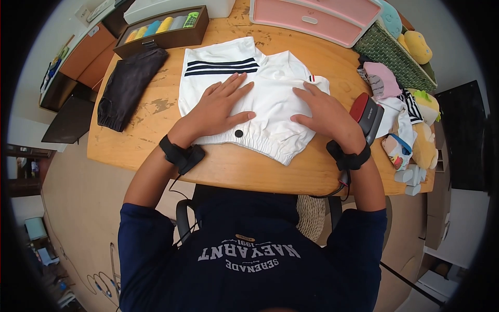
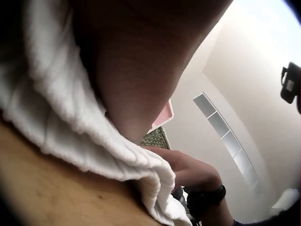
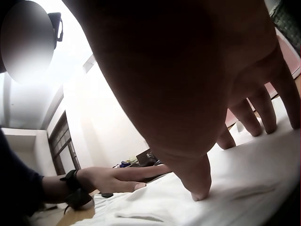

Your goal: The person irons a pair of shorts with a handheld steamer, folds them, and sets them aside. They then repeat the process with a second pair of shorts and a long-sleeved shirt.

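A white garment with dark stripes and a gathered elastic edge lies on the wooden table. The left hand rests flat on its middle, fingers extended, just above a round black spot. On the garment's right part the right hand touches the cloth with its fingers spread. In the right wrist view, fingertips of the right hand meet the white cloth, and the left hand lies beyond. The left wrist view has the gathered edge close beside the left hand.
Dark folded trousers lie at the left. Behind are a brown box of rolled items and a pink drawer unit. To the right are a red and grey device, a green basket, mixed clothes and grey blocks.
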Demonstrator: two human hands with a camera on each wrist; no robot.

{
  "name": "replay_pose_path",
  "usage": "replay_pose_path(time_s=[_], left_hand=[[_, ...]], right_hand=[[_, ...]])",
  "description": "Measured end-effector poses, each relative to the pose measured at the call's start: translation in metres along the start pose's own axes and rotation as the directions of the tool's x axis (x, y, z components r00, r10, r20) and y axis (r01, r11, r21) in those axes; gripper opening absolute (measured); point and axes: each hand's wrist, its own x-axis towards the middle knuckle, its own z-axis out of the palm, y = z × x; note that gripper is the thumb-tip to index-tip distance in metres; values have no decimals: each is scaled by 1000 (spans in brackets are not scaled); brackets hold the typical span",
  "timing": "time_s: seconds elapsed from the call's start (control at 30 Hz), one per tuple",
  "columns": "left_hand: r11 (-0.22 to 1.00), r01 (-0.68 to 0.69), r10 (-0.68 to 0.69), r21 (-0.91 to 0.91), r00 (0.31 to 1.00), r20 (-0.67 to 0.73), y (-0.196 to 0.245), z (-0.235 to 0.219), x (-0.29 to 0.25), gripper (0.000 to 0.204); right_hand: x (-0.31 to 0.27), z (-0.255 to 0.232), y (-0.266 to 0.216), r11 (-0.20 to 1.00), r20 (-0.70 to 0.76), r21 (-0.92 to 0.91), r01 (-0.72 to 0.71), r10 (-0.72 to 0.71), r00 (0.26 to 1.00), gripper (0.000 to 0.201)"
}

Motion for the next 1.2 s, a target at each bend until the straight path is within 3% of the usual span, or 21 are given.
replay_pose_path(time_s=[0.2, 0.27, 0.3, 0.37, 0.4, 0.47, 0.53, 0.57, 0.6, 0.67, 0.7, 0.73, 0.8, 0.83, 0.9, 1.03, 1.1, 1.13, 1.2], left_hand=[[1000, 15, -14, 16, 1000, -12, 3, 1, -5, 73], [1000, 15, -15, 2, 999, -35, 2, 0, -5, 71], [1000, 19, -19, -4, 999, -39, 0, -4, -5, 71], [910, 64, -108, -410, 991, -83, -8, -19, 2, 67], [904, 70, -174, -423, 962, -212, -11, -21, 9, 56], [843, 99, -270, -529, 928, -257, -17, -28, 25, 44], [808, 84, -287, -583, 921, -265, -24, -28, 43, 38], [797, 86, -234, -598, 956, -175, -22, -31, 51, 38], [786, 87, -174, -612, 981, -85, -19, -33, 59, 38], [798, 78, -141, -598, 988, -60, -13, -27, 72, 41], [850, 85, -82, -520, 996, 29, -14, -21, 78, 43], [895, 81, -31, -439, 992, 121, -15, -18, 83, 46], [877, 124, -62, -464, 987, 146, -12, -20, 84, 51], [870, 137, -78, -474, 987, 143, -10, -20, 82, 52], [859, 152, -95, -488, 986, 140, -9, -20, 82, 53], [909, 50, -20, -413, 997, 78, -16, -5, 89, 63], [916, 32, -11, -401, 998, 55, -14, -9, 94, 62], [905, 79, -36, -418, 993, 110, -12, -12, 96, 64], [894, 131, -68, -428, 985, 160, -11, -17, 98, 67]], right_hand=[[-14, -10, 13, 997, -88, 29, 66, -63, 994, 60], [-37, -31, 0, 995, -170, 80, -68, 81, 982, 56], [-49, -37, -2, 995, -165, 74, -66, 77, 983, 56], [-78, -44, -2, 965, -496, 158, -211, 262, 828, 48], [-90, -44, 0, 966, -488, 151, -211, 259, 834, 48], [-107, -42, 1, 767, -484, 416, -489, 642, 595, 57], [-116, -33, 1, 710, -429, 419, -566, 704, 566, 67], [-119, -27, 4, 643, -374, 421, -639, 765, 523, 77], [-119, -20, 10, 645, -379, 416, -641, 764, 522, 77], [-123, 0, 31, 732, -366, 271, -625, 679, 637, 93], [-125, 17, 53, 804, -435, 251, -539, 592, 679, 95], [-128, 20, 61, 805, -436, 243, -542, 590, 680, 95], [-129, 19, 71, 585, -205, 704, -403, 711, 673, 99], [-129, 18, 74, 588, -209, 702, -402, 709, 673, 99], [-134, 18, 76, 420, -106, 830, -368, 765, 635, 104], [-132, 18, 67, 385, -120, 881, -276, 745, 656, 102], [-127, 11, 50, 247, -29, 944, -217, 720, 693, 87], [-125, 8, 45, 200, 0, 959, -199, 706, 708, 82], [-121, 5, 40, 0, 33, 999, -45, 694, 719, 59]])
